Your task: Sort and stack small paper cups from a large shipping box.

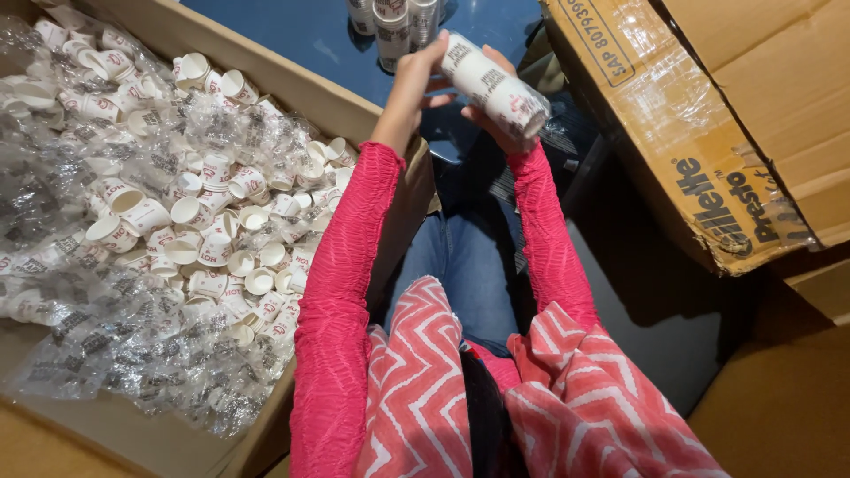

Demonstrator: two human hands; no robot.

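Both the left hand [414,81] and right hand [491,119] are closed around a stack of paper cups [494,86].

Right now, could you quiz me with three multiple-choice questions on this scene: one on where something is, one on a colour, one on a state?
1. Where do the loose paper cups lie?
A. in the open cardboard box at the left
B. on the blue table
C. in the person's lap

2. What colour are the sleeves?
A. green
B. pink
C. black

3. How is the stack of cups held?
A. upright on the table
B. tilted, between both hands
C. lying in the box

Answers: 1 A, they fill the cardboard box among plastic wrap; 2 B, both arms show pink; 3 B, the left hand and right hand grip it slanted.
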